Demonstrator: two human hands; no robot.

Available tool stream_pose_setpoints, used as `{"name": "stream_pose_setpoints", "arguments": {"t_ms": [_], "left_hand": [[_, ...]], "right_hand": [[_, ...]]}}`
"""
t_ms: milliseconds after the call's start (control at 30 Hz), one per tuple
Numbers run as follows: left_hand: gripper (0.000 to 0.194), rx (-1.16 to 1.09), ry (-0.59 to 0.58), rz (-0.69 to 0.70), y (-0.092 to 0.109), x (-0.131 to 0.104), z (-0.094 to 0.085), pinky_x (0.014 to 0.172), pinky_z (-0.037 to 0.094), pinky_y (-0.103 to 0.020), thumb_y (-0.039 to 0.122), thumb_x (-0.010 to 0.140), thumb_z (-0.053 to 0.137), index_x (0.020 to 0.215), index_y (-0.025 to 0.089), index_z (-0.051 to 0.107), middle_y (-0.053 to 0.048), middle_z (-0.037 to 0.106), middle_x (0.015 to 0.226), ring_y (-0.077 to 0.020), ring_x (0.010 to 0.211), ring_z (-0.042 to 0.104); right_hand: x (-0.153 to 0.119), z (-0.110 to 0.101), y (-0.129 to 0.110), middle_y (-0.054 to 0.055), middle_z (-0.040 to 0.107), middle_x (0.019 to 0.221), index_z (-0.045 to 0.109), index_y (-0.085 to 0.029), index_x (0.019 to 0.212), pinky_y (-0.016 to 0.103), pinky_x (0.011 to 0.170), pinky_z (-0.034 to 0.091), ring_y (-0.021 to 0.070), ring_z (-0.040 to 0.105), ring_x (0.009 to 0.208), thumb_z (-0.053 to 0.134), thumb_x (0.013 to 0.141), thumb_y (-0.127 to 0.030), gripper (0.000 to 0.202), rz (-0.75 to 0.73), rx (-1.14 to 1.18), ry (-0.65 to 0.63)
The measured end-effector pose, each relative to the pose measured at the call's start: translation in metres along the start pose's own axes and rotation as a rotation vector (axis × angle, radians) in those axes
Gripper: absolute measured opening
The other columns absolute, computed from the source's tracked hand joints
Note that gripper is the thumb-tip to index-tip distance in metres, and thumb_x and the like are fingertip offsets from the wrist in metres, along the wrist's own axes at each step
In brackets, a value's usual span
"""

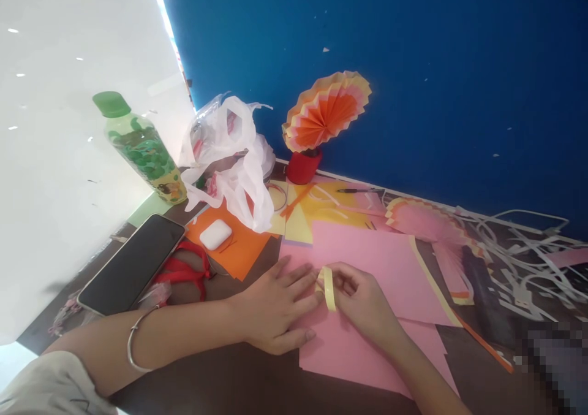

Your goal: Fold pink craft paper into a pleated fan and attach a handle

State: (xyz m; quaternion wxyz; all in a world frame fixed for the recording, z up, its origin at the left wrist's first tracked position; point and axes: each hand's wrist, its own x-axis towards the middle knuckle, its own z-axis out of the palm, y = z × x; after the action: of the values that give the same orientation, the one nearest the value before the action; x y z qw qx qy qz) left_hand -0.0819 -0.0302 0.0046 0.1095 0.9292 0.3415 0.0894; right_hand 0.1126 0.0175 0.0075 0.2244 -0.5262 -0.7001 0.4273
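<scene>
My left hand [280, 308] lies flat with its fingers stretched out, resting partly on the pink paper sheets [362, 258]. Between my two hands, a narrow pale yellow paper strip [329, 289] curves upward in a loop. My right hand [361, 298] has its fingers curled in and pinches the strip near the left fingertips. The strip's lower end is partly hidden by fingers. Under both hands the pink sheets overlap, with a pale yellow edge showing along the right side.
Behind stand a folded paper fan [328, 111] on a red base [303, 167], a white plastic bag [243, 163] and a green-capped bottle [142, 148]. Leftward lie a phone [133, 265], a white case [215, 235] on orange paper and red ribbon [193, 262]. White cables [519, 268] tangle at right.
</scene>
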Motion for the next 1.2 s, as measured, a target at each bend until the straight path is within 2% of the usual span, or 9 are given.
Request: {"name": "stream_pose_setpoints", "arguments": {"t_ms": [300,500,567,667,767,933,1033,1100,1200], "left_hand": [[0.052,0.106,0.042,0.07,0.0,-0.001,0.005,0.1,0.017,-0.057,0.045,0.088,0.031,0.126,0.011,0.039,-0.026,0.033,0.135,-0.0383,0.128,0.025],[0.058,0.082,0.093,0.078,0.002,-0.003,0.008,0.099,0.021,-0.056,0.052,0.082,0.039,0.123,0.011,0.044,-0.025,0.035,0.134,-0.0397,0.126,0.029],[0.052,0.06,0.173,0.071,0.003,-0.002,0.011,0.096,0.027,-0.053,0.05,0.079,0.044,0.113,0.012,0.053,-0.022,0.042,0.13,-0.0386,0.12,0.037],[0.024,-0.012,0.376,-0.009,0.003,0.001,0.015,0.081,0.043,-0.039,0.035,0.08,0.048,0.081,0.016,0.062,-0.012,0.063,0.098,-0.025,0.092,0.058],[0.023,-0.181,0.581,-0.177,-0.001,0.007,0.016,0.063,0.046,-0.027,0.023,0.082,0.047,0.063,0.016,0.058,-0.004,0.062,0.067,-0.0132,0.064,0.057],[0.017,-0.486,0.741,-0.396,-0.015,0.011,0.013,0.058,0.048,-0.022,0.022,0.082,0.051,0.071,0.016,0.062,-0.003,0.064,0.072,-0.0111,0.064,0.058],[0.018,-0.416,0.798,-0.412,-0.022,0.01,0.013,0.062,0.049,-0.024,0.016,0.084,0.045,0.084,0.018,0.063,-0.004,0.065,0.083,-0.012,0.071,0.059],[0.021,-0.259,0.782,-0.309,-0.021,0.008,0.013,0.069,0.047,-0.03,0.012,0.081,0.043,0.085,0.019,0.062,-0.004,0.064,0.087,-0.0144,0.078,0.057],[0.017,-0.068,0.577,-0.108,-0.013,0.004,0.013,0.071,0.043,-0.035,0.019,0.073,0.048,0.083,0.019,0.062,-0.006,0.062,0.087,-0.0187,0.08,0.052]], "right_hand": [[0.002,0.0,0.0,0.001,0.057,0.065,0.061,-0.018,0.076,0.025,0.057,0.044,0.0146,0.05,0.061,0.051,0.068,-0.024,0.014,0.02,-0.022,0.001],[0.002,0.0,-0.001,0.0,0.054,0.061,0.061,-0.018,0.073,0.024,0.055,0.042,0.0142,0.049,0.059,0.05,0.066,-0.023,0.014,0.022,-0.01,0.01],[0.002,0.0,0.001,0.0,0.054,0.062,0.061,-0.018,0.074,0.024,0.056,0.043,0.0143,0.049,0.06,0.052,0.066,-0.023,0.013,0.023,0.014,0.001],[0.002,0.001,0.004,0.002,0.057,0.068,0.061,-0.018,0.076,0.025,0.059,0.044,0.0152,0.051,0.064,0.053,0.067,-0.024,0.013,0.031,0.051,-0.017],[0.002,0.002,0.007,0.003,0.059,0.071,0.061,-0.018,0.077,0.026,0.06,0.045,0.0158,0.052,0.065,0.053,0.067,-0.024,0.013,0.047,0.069,-0.021],[0.002,0.003,0.009,0.003,0.059,0.069,0.061,-0.018,0.075,0.026,0.058,0.046,0.0162,0.053,0.064,0.053,0.067,-0.025,0.013,0.045,0.108,-0.028],[0.001,0.003,0.009,0.003,0.059,0.069,0.061,-0.018,0.075,0.026,0.058,0.045,0.0162,0.053,0.064,0.055,0.067,-0.027,0.014,0.045,0.122,-0.021],[0.001,0.003,0.009,0.003,0.059,0.07,0.061,-0.018,0.076,0.026,0.059,0.045,0.0157,0.053,0.065,0.056,0.067,-0.026,0.014,0.046,0.137,-0.025],[0.001,0.003,0.01,0.003,0.059,0.071,0.06,-0.017,0.075,0.025,0.06,0.044,0.0145,0.051,0.064,0.056,0.066,-0.026,0.013,0.036,0.143,-0.029]]}}
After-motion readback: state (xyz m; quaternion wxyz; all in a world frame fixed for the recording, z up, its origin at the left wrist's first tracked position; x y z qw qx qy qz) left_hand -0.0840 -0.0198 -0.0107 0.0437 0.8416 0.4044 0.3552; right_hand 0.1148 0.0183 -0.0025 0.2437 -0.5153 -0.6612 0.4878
